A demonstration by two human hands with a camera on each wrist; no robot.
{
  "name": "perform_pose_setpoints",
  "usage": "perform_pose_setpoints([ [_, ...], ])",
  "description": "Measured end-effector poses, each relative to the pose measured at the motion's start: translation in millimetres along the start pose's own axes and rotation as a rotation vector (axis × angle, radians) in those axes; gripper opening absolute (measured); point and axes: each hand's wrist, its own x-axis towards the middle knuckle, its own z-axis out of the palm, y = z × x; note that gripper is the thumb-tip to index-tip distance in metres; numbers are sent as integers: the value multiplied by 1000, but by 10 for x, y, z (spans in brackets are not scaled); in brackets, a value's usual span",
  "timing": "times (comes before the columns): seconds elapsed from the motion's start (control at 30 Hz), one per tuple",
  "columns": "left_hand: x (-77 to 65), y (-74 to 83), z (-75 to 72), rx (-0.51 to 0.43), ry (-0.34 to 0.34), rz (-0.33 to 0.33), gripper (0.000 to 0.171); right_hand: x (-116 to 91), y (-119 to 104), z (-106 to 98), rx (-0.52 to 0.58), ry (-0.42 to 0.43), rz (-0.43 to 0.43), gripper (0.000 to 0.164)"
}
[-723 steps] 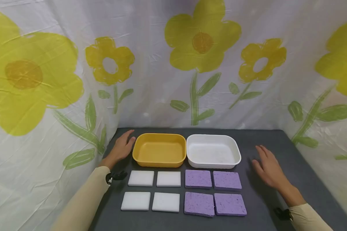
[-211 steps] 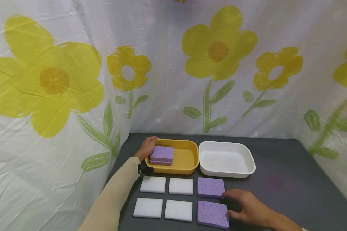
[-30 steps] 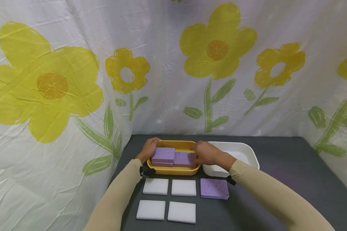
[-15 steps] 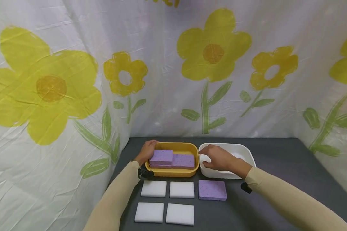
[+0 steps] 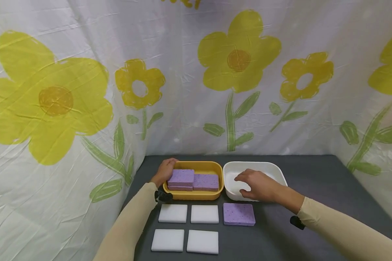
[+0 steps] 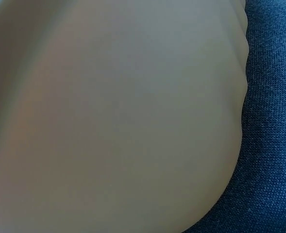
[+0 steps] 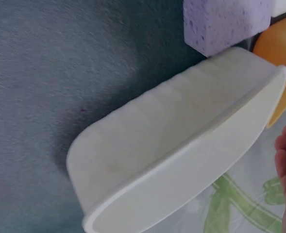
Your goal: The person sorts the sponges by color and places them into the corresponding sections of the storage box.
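My left hand (image 5: 164, 171) holds the left rim of the yellow tray (image 5: 193, 196), and how its thumb lies is hard to make out. Inside, two purple sponges (image 5: 181, 177) are stacked at the left, with another purple sponge (image 5: 206, 182) flat beside them. Over the white tray (image 5: 228, 194) hovers my right hand (image 5: 259, 185), holding nothing, its fingers loosely bent and pointing left. On the table in front of the white tray lies one more purple sponge (image 5: 239, 214). A blurred beige surface (image 6: 123, 116) fills most of the left wrist view.
Several white sponge pads (image 5: 172, 213) lie in two rows on the dark table (image 5: 248, 244), in front of the yellow tray. The two trays stand side by side, close together. A flowered curtain (image 5: 183, 108) hangs behind and at the sides.
My right hand has let go of the purple sponge in the yellow tray and moved right, over the white tray. My left hand has stayed at the yellow tray's left rim.
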Motion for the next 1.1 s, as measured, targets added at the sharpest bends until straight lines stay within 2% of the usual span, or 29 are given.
perform_pose_setpoints([
  [0.3,11,-15,12,-26,-17,-8,44,-280,-124,-44,7,-8,12,32],
  [0.6,29,-20,9,6,-13,2,45,-579,-173,-8,28,75,-35,31],
  [0.9,7,-2,8,1,-15,0,46,-816,-196,205,56,162,-103,35],
  [1.1,18,-3,-10,0,-18,9,47,-913,-242,353,25,190,-70,51],
])
